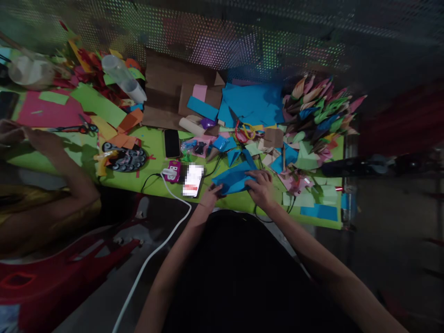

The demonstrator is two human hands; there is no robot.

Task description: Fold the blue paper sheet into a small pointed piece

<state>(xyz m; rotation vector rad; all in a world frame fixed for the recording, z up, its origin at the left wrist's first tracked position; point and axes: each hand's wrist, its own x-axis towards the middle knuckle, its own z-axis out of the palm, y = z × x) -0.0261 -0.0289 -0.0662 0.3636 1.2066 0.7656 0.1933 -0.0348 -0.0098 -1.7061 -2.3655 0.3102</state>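
A folded piece of blue paper is held between my two hands, above the front of the green-covered table. My left hand pinches its left end. On its right edge, my right hand grips with bent fingers. Just left of my left hand lies a lit phone. Beyond the paper rest scissors with red and yellow handles, among paper scraps. A larger stack of blue paper lies behind them.
Rolled paper cones crowd the right back. A pink power socket with a white cable and a dark phone lie left. Another person's hands are at far left, near more scissors. A perforated panel stands behind.
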